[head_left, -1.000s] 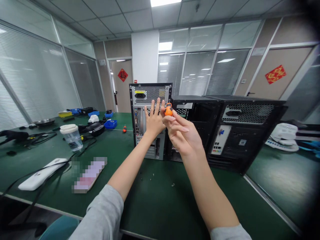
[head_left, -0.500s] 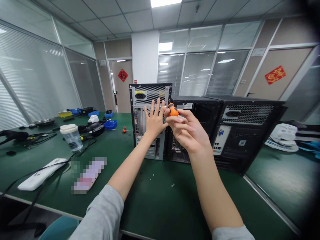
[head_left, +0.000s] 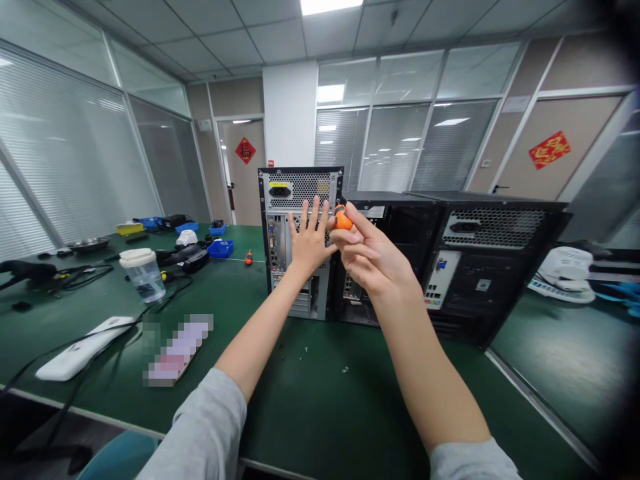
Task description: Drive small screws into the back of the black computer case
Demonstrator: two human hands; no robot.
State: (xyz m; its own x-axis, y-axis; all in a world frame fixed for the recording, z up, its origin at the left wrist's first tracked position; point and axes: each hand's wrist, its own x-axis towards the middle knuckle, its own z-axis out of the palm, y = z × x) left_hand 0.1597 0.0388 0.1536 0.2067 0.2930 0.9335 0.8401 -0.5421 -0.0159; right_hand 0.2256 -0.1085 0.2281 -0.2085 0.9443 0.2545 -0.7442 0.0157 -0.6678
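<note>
My left hand [head_left: 311, 245] lies spread against the back panel of a computer case [head_left: 300, 181], fingers pointing up below its power supply grille. In my right hand [head_left: 375, 257] is a stubby orange and black screwdriver [head_left: 343, 219], pinched by its handle between thumb and fingers. It points away from me at the right edge of that panel, near the upper corner; its tip is hidden. Several small screws [head_left: 345, 369] lie on the green table [head_left: 310, 413] in front of the case.
More black computer cases [head_left: 490, 267] stand to the right. On the left are a lidded plastic cup [head_left: 143, 275], a white device [head_left: 83, 350], a blurred phone [head_left: 180, 350], black cables, blue bins [head_left: 221, 249] and another small orange tool [head_left: 249, 258]. The table's front edge runs below my arms.
My right hand has turned the screwdriver handle, its fingers rolling slightly around it. My left hand stays flat on the panel.
</note>
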